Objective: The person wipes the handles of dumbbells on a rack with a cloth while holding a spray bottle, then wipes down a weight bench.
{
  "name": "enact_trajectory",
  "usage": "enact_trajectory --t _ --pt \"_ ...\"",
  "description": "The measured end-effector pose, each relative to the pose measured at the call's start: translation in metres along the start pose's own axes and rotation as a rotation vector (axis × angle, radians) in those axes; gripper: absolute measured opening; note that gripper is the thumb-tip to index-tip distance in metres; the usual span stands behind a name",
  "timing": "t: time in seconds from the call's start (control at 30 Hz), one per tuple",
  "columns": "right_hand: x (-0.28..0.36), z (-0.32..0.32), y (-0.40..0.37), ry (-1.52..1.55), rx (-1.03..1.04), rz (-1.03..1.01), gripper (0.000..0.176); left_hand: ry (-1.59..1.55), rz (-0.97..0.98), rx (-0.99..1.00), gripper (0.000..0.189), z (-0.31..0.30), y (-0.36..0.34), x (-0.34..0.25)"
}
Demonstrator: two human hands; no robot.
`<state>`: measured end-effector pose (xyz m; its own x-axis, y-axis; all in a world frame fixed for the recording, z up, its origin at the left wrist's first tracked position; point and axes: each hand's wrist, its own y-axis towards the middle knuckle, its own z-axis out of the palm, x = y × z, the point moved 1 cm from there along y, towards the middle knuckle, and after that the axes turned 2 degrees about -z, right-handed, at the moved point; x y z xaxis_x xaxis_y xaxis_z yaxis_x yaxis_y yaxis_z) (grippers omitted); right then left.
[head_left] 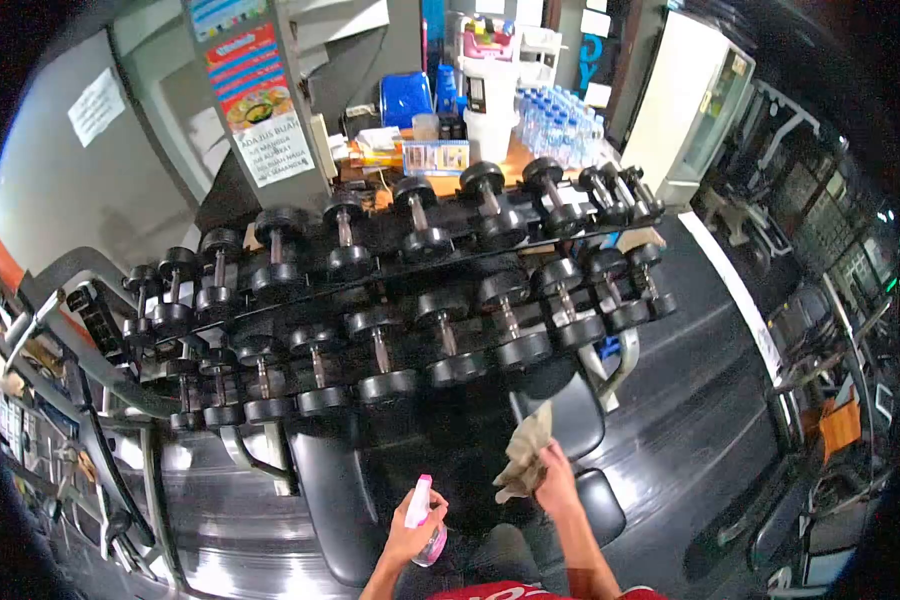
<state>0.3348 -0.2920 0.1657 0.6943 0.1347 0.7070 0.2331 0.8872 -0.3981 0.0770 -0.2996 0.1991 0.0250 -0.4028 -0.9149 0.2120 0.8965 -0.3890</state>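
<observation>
My left hand (407, 532) is wrapped around a spray bottle (419, 500) with a white and pink head, held upright low in the view. Part of the bottle's pinkish body shows below my fingers. To its right, my right hand (556, 484) grips a crumpled greyish-beige cloth (526, 455), which hangs in front of a black padded bench seat (567, 415). Both hands are apart from the two-tier dumbbell rack (370, 275) ahead. Black dumbbells with silver handles fill its upper row, such as one dumbbell (422, 218), and its lower row, such as another dumbbell (380, 352).
Another black bench pad (332, 500) lies left of my legs. Behind the rack, a wooden desk (518, 160) carries bottled water (560, 125) and a white container (490, 130). Gym machines (810, 340) stand at right, with more metal frames (90, 400) at left.
</observation>
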Motion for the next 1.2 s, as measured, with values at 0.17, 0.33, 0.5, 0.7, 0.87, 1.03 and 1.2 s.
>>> enact_trajectory --t 0.17,0.33,0.5,0.7,0.87,1.03,1.2 --pt "0.023 0.003 -0.036 0.114 0.064 0.154 0.048 0.048 0.051 0.07 0.018 0.047 -0.024 -0.02" --pt "0.055 -0.018 -0.05 -0.142 0.178 -0.01 0.05 -0.005 0.017 0.107 0.025 0.1 -0.035 -0.027" --pt "0.097 -0.048 -0.057 -0.579 0.195 -0.215 0.032 -0.029 0.052 0.113 0.026 0.141 -0.035 -0.031" --pt "0.13 -0.074 -0.05 -1.166 0.17 -0.53 0.023 -0.012 0.04 0.123 0.029 0.167 -0.032 -0.031" --pt "0.149 -0.057 -0.041 -1.573 0.312 -0.653 0.031 0.092 0.004 0.089 0.031 0.17 -0.015 -0.033" --pt "0.175 -0.032 -0.016 -1.833 0.378 -0.865 0.036 0.037 0.046 0.068 0.026 0.168 0.014 -0.048" --pt "0.201 0.001 0.014 -1.906 0.431 -0.869 0.037 -0.006 0.105 0.06 0.027 0.165 0.048 -0.073"
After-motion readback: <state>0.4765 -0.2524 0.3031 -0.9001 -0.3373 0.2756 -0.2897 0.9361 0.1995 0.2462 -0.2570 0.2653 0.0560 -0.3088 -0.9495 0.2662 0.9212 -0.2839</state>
